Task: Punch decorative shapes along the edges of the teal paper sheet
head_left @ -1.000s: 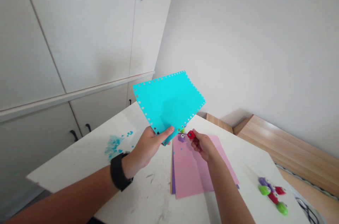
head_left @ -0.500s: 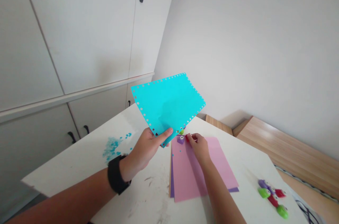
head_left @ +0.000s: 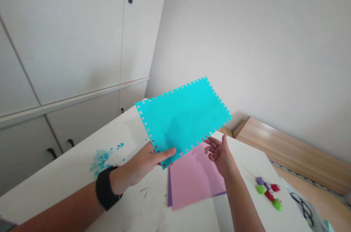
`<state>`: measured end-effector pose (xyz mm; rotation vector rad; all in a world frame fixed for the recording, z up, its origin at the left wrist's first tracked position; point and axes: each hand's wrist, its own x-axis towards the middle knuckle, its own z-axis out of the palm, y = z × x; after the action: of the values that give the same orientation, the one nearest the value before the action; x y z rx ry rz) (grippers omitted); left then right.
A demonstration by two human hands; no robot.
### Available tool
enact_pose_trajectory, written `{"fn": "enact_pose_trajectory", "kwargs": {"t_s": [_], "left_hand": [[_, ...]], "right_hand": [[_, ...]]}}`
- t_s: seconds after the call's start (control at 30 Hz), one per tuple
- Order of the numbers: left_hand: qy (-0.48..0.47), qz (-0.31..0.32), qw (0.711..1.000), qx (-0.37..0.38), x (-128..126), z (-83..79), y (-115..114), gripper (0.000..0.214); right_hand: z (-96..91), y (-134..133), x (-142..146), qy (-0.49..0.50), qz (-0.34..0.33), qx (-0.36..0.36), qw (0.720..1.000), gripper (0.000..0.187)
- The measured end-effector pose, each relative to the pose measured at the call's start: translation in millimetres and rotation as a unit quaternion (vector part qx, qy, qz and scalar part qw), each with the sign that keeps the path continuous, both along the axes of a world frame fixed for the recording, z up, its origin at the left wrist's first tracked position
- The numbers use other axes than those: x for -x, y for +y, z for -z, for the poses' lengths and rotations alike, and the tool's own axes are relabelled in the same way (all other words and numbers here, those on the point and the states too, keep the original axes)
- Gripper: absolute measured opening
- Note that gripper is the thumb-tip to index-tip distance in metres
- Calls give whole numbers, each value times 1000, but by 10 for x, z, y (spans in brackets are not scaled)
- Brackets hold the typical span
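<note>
My left hand [head_left: 153, 160] pinches the near left corner of a bright blue sheet of paper [head_left: 186, 113], thumb on top. Small punched holes run along the edges of the sheet, which is held up over the table. Beside its right lower edge, my right hand [head_left: 221, 153] is turned palm up with fingers apart and nothing in it. Under both lies a pink sheet of paper [head_left: 192, 184] with a purple sheet [head_left: 170, 191] showing beneath it. The blue sheet hides the far part of this stack.
Blue punched-out bits [head_left: 100, 160] lie scattered on the white table [head_left: 137, 206] at left. Several small purple, red and green craft punches with eyes [head_left: 268, 190] are grouped at right. Black-framed glasses [head_left: 303, 206] rest past them. White cabinets [head_left: 82, 41] stand behind.
My right hand has let go of the small red punch on the pink paper, opened and turned palm up. The blue sheet has shifted right in view and now hides the punches behind it.
</note>
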<state>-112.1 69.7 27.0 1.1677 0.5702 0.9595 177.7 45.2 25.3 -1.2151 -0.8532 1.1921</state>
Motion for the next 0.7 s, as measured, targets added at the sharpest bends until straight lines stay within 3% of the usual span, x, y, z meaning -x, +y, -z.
{"fn": "enact_pose_trajectory", "kwargs": {"t_s": [0.13, 0.3, 0.43, 0.7], "left_hand": [[38, 18, 998, -35, -56, 86, -8, 42], [128, 29, 985, -112, -87, 293, 129, 28], [180, 7, 975, -130, -62, 444, 244, 33], [226, 1, 968, -104, -70, 382, 267, 39]], "right_hand": [[-65, -160, 13, 23, -6, -63, 998, 51], [10, -170, 83, -61, 68, -77, 993, 40], [120, -148, 64, -105, 64, -84, 989, 35], [203, -214, -112, -67, 71, -84, 992, 40]]}}
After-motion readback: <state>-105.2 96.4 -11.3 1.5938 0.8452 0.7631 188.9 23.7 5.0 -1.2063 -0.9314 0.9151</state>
